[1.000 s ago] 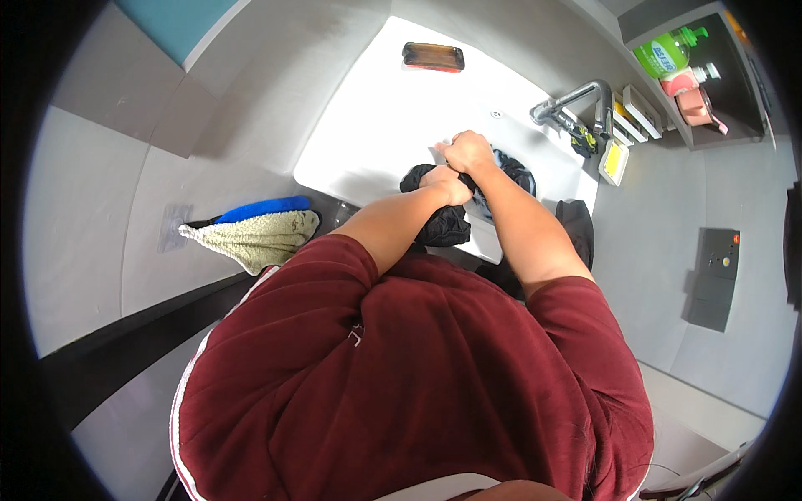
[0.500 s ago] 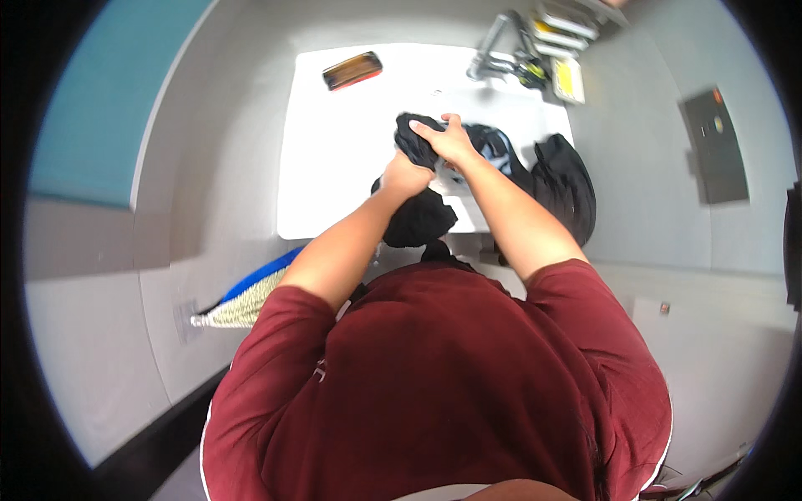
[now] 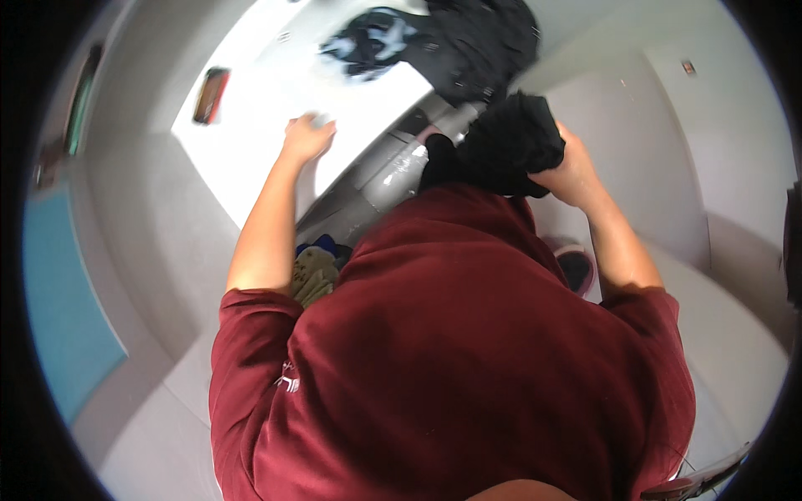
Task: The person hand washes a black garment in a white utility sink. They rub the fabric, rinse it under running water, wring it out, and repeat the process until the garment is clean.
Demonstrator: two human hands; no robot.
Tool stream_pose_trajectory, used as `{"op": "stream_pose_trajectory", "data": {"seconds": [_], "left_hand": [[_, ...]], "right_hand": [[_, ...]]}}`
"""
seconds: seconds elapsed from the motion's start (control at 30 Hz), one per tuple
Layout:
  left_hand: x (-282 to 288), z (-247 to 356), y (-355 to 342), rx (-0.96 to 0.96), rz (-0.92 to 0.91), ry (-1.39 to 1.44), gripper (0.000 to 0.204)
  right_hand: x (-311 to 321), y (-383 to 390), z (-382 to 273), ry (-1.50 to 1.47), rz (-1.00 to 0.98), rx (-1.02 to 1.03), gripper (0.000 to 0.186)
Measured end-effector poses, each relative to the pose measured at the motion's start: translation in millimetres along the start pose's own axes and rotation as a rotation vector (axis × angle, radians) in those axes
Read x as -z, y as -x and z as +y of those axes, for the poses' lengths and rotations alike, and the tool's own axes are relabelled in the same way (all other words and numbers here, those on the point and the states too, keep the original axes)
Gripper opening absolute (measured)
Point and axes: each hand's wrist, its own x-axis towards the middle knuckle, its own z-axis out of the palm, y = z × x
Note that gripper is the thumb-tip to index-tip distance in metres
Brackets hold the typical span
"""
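Since half a second ago the person in the dark red sweatshirt [image 3: 451, 351] has pulled away from the white rectangular sink [image 3: 276, 108], now in the upper left of the frame, where the left hand [image 3: 307, 138] lies spread flat and holds nothing. The right hand [image 3: 575, 174] is clenched on a bunched black cloth garment [image 3: 505, 142], lifted off to the upper right, so that piece appears to be leaving the basin. More dark clothes [image 3: 476, 42] crowd the sink's top edge; pale floor lies open at right.

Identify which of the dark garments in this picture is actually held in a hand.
The bunched black garment gripped in the right hand, away from the basin. The other dark clothes lie untouched at the white basin's far end; the left hand rests flat.
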Motion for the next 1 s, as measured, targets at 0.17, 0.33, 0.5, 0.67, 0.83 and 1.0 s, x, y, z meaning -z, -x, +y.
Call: {"op": "stream_pose_trajectory", "data": {"seconds": [0.17, 0.33, 0.5, 0.67, 0.83, 1.0], "left_hand": [[-59, -38, 12, -0.257, 0.368, 0.171, 0.038], [-51, -25, 12, -0.223, 0.394, -0.008, 0.04], [-57, -37, 4, -0.247, 0.423, 0.041, 0.037], [-67, -31, 6, -0.273, 0.515, 0.206, 0.022], [-53, -15, 32, -0.241, 0.597, 0.213, 0.017], [-47, -1, 48, -0.225, 0.525, 0.315, 0.018]], "right_hand": [[69, 129, 179, 0.242, 0.323, -0.484, 0.063], [100, 264, 269, 0.421, 0.673, -0.888, 0.053], [92, 317, 301, 0.803, 0.711, -1.317, 0.077], [106, 221, 312, 0.455, 0.517, -1.066, 0.073], [42, -2, 180, 0.118, 0.275, -0.393, 0.074], [-34, -150, 86, -0.231, 0.358, -0.166, 0.122]]}}
